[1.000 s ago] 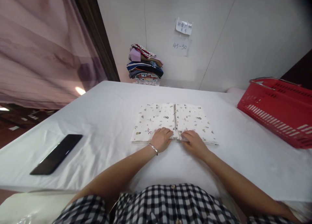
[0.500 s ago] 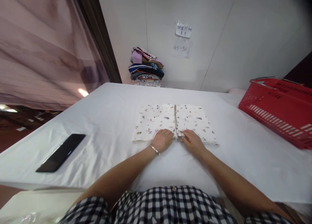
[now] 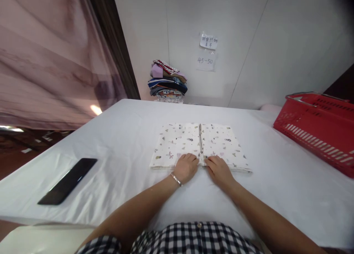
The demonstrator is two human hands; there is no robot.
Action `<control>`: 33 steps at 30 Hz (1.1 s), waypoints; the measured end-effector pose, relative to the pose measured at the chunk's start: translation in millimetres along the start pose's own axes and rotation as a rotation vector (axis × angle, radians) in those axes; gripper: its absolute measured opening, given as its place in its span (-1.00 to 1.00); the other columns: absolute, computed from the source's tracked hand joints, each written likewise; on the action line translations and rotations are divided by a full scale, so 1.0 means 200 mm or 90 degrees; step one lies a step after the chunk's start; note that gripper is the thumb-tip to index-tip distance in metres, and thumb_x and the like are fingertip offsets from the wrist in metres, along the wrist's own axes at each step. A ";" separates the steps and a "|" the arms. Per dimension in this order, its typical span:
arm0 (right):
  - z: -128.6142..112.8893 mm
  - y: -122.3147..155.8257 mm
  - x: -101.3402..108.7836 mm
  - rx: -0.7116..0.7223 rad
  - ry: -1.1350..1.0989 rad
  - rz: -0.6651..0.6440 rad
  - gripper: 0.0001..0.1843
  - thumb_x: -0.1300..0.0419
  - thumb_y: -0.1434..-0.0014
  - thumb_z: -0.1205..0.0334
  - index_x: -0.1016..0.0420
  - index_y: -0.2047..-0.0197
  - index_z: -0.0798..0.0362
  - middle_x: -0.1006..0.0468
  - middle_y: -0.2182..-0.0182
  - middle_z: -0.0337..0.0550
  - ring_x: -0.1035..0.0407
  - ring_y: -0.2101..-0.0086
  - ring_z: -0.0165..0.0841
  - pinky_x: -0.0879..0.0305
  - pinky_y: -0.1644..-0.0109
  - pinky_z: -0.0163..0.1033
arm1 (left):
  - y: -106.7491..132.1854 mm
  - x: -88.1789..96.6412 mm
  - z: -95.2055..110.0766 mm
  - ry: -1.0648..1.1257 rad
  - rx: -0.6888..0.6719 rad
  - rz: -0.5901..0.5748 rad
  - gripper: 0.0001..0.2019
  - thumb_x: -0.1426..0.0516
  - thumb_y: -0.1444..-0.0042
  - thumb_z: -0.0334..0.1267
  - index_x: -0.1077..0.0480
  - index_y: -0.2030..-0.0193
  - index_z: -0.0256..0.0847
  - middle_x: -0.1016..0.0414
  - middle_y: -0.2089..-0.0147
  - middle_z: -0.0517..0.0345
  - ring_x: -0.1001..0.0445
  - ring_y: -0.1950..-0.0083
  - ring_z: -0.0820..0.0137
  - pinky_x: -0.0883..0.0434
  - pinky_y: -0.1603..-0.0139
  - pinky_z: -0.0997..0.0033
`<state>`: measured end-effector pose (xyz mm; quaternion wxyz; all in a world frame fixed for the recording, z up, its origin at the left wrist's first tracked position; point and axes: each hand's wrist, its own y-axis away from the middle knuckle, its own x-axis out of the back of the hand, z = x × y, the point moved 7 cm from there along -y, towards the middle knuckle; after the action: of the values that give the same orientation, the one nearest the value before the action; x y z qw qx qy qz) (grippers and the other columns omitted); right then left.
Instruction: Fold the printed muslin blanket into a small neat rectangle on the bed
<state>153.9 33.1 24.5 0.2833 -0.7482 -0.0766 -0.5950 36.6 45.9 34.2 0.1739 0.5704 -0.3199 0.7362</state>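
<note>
A white cloth with a small scattered print (image 3: 179,138) lies folded on the table in front of me. Its two folded halves meet at a narrow seam in the middle. My left hand (image 3: 186,168), with a bracelet at the wrist, has its fingers curled over the near edge, just left of that seam. On the other side, my right hand (image 3: 219,170) grips the near inner corner of the right half. Both thumbs are mostly hidden. The cloth lies flat, its layers showing along the front edge.
A dark phone-like slab (image 3: 68,181) rests on the white-covered table (image 3: 118,136) at the left. At the right stands a red plastic basket (image 3: 318,127). Folded clothes (image 3: 168,80) are stacked beyond the far edge, by a wall with paper signs (image 3: 208,42). A pink curtain (image 3: 47,55) hangs left.
The right half's inner corner, raised and bunched in my right hand before, now lies flatter, and the seam looks neater. The whole scene sits slightly lower in view.
</note>
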 end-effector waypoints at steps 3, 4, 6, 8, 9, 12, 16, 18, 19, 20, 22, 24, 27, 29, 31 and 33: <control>-0.01 0.01 -0.01 0.008 0.003 0.007 -0.72 0.04 -0.20 0.34 -0.36 0.05 0.08 -0.39 0.21 -0.01 -0.23 0.22 -0.26 -0.17 0.17 -0.17 | 0.01 0.02 0.01 0.014 0.008 0.006 -0.84 -0.02 -0.11 -0.26 -0.34 0.19 -0.21 -0.39 0.17 0.07 -0.29 0.09 0.27 -0.26 0.11 0.23; -0.02 0.01 -0.01 0.009 -0.001 0.007 -0.71 0.03 -0.19 0.35 -0.36 0.04 0.08 -0.39 0.20 0.00 -0.24 0.21 -0.26 -0.18 0.16 -0.17 | 0.01 0.02 0.02 0.030 0.011 0.016 -0.80 -0.04 -0.10 -0.21 -0.33 0.16 -0.22 -0.39 0.13 0.06 -0.29 0.06 0.26 -0.25 0.07 0.22; -0.01 0.01 -0.01 0.001 -0.028 -0.005 -0.69 0.00 -0.15 0.38 -0.36 0.03 0.07 -0.40 0.19 -0.01 -0.25 0.19 -0.25 -0.20 0.14 -0.16 | 0.01 0.02 0.02 0.056 0.008 0.035 -0.65 -0.06 -0.08 -0.10 -0.28 0.03 -0.22 -0.33 -0.03 0.02 -0.23 -0.07 0.23 -0.20 -0.05 0.18; 0.00 0.00 0.01 -0.008 -0.092 -0.038 -0.64 0.00 -0.06 0.45 -0.39 0.07 0.06 -0.42 0.20 -0.05 -0.27 0.19 -0.27 -0.22 0.12 -0.17 | 0.01 -0.01 0.04 0.066 -0.017 0.032 -0.47 -0.04 -0.09 0.00 -0.15 -0.15 -0.24 -0.19 -0.20 -0.02 -0.10 -0.21 0.19 -0.08 -0.18 0.14; 0.02 -0.02 0.02 -0.010 -0.141 -0.060 -0.61 0.01 -0.01 0.49 -0.42 0.11 0.05 -0.44 0.21 -0.08 -0.29 0.19 -0.29 -0.23 0.11 -0.19 | 0.02 -0.04 0.05 0.068 -0.034 0.020 -0.39 -0.01 -0.09 0.06 -0.06 -0.21 -0.25 -0.11 -0.25 -0.04 -0.02 -0.27 0.18 -0.02 -0.23 0.11; 0.13 -0.10 0.06 -0.061 -0.281 -0.093 -0.58 0.07 0.05 0.50 -0.50 0.24 0.00 -0.51 0.25 -0.20 -0.36 0.22 -0.36 -0.27 0.10 -0.25 | 0.02 -0.12 0.07 0.069 -0.067 -0.032 -0.25 0.10 -0.08 0.21 0.09 -0.29 -0.23 0.06 -0.33 -0.06 0.14 -0.33 0.15 0.11 -0.28 0.03; 0.38 -0.30 0.10 -0.206 -0.274 -0.026 -0.65 0.04 -0.02 0.37 -0.53 0.24 0.01 -0.55 0.26 -0.22 -0.41 0.21 -0.34 -0.29 0.06 -0.21 | 0.03 -0.16 0.07 0.077 -0.064 -0.069 -0.29 0.18 -0.09 0.24 0.07 -0.29 -0.14 0.14 -0.35 0.00 0.22 -0.35 0.13 0.15 -0.28 -0.04; 0.46 -0.42 0.06 -0.232 -0.229 -0.019 -0.64 0.04 -0.05 0.34 -0.52 0.18 0.02 -0.54 0.19 -0.20 -0.39 0.14 -0.33 -0.25 -0.01 -0.20 | 0.03 -0.16 0.07 0.087 -0.060 -0.073 -0.30 0.18 -0.09 0.23 0.05 -0.28 -0.13 0.13 -0.35 0.00 0.22 -0.35 0.13 0.15 -0.28 -0.04; 0.49 -0.48 0.03 -0.233 -0.201 -0.022 -0.62 0.05 -0.07 0.34 -0.50 0.13 0.02 -0.51 0.13 -0.18 -0.35 0.08 -0.33 -0.22 -0.05 -0.19 | 0.04 -0.15 0.06 0.091 -0.057 -0.071 -0.30 0.17 -0.09 0.23 0.04 -0.28 -0.13 0.12 -0.35 0.00 0.21 -0.35 0.13 0.15 -0.28 -0.04; 0.51 -0.54 0.00 -0.228 -0.166 -0.030 -0.60 0.07 -0.09 0.33 -0.46 0.06 0.04 -0.46 0.04 -0.15 -0.30 0.02 -0.32 -0.16 -0.10 -0.18 | 0.04 -0.15 0.06 0.097 -0.053 -0.069 -0.30 0.16 -0.09 0.23 0.04 -0.28 -0.13 0.11 -0.35 0.00 0.20 -0.35 0.13 0.15 -0.28 -0.04; 0.52 -0.65 -0.08 -0.207 -0.098 -0.054 -0.55 0.09 -0.15 0.30 -0.33 -0.09 0.13 -0.30 -0.11 -0.05 -0.14 -0.12 -0.28 -0.04 -0.18 -0.15 | 0.04 -0.13 0.06 0.109 -0.046 -0.062 -0.30 0.13 -0.09 0.22 0.05 -0.29 -0.12 0.10 -0.35 0.01 0.19 -0.35 0.14 0.15 -0.29 -0.03; 0.53 -0.74 -0.16 -0.193 -0.051 -0.081 -0.49 0.10 -0.19 0.25 -0.19 -0.18 0.24 -0.13 -0.20 0.07 0.05 -0.20 -0.20 0.07 -0.22 -0.08 | 0.04 -0.12 0.06 0.122 -0.045 -0.060 -0.31 0.11 -0.09 0.21 0.06 -0.29 -0.09 0.12 -0.35 0.02 0.20 -0.35 0.15 0.14 -0.29 -0.03; 0.55 -0.82 -0.28 -0.204 -0.017 -0.140 -0.43 0.13 -0.23 0.14 -0.05 -0.24 0.26 0.05 -0.26 0.09 0.23 -0.24 -0.14 0.20 -0.23 0.02 | 0.04 -0.11 0.06 0.135 -0.057 -0.070 -0.33 0.10 -0.08 0.21 0.05 -0.29 -0.04 0.15 -0.36 0.04 0.21 -0.35 0.14 0.14 -0.28 -0.07; 0.56 -0.84 -0.36 -0.212 -0.008 -0.179 -0.40 0.19 -0.26 0.06 0.01 -0.27 0.22 0.11 -0.27 0.05 0.27 -0.24 -0.16 0.26 -0.24 0.04 | 0.04 -0.11 0.06 0.138 -0.065 -0.081 -0.32 0.10 -0.08 0.22 0.04 -0.28 -0.04 0.13 -0.35 0.04 0.21 -0.35 0.14 0.15 -0.28 -0.09; 0.58 -0.84 -0.40 -0.216 -0.015 -0.196 -0.37 0.22 -0.26 0.01 0.05 -0.28 0.23 0.14 -0.28 0.04 0.29 -0.25 -0.17 0.31 -0.24 0.04 | 0.04 -0.12 0.06 0.140 -0.067 -0.087 -0.31 0.11 -0.07 0.22 0.04 -0.28 -0.06 0.12 -0.35 0.04 0.22 -0.35 0.14 0.16 -0.28 -0.10; 0.60 -0.84 -0.41 -0.226 -0.050 -0.202 -0.34 0.23 -0.26 -0.02 0.07 -0.29 0.22 0.16 -0.28 0.02 0.32 -0.25 -0.19 0.35 -0.25 0.02 | 0.04 -0.12 0.06 0.143 -0.067 -0.087 -0.31 0.12 -0.08 0.22 0.05 -0.29 -0.08 0.13 -0.35 0.03 0.23 -0.35 0.15 0.17 -0.28 -0.09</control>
<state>156.4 251.7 -12.0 0.0474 -0.7873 -0.0981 -0.6068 48.0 35.1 10.3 0.2883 0.4952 -0.2972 0.7638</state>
